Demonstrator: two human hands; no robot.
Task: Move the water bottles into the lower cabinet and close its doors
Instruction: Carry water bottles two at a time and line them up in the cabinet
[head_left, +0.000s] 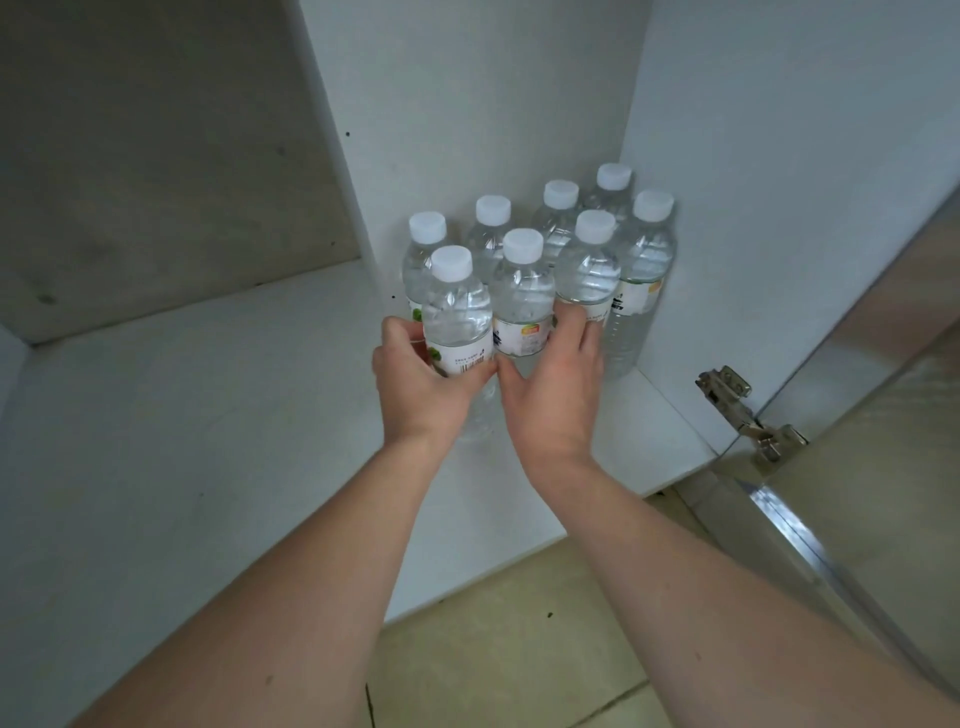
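Note:
Several clear water bottles with white caps stand upright in two rows on the white floor of the lower cabinet (208, 415), packed into its right rear corner. My left hand (421, 384) grips the nearest front-left bottle (457, 312) around its label. My right hand (556, 395) has its fingers spread and straight, pressing against the lower bodies of the two front bottles to the right (522, 291). The bottoms of the front bottles are hidden behind my hands.
The cabinet's right door (857, 467) stands open, metallic and reflective, with a steel hinge (748, 415) on the right wall. A white divider panel (337, 156) rises behind the bottles. Beige floor tiles (519, 649) lie below the cabinet's front edge.

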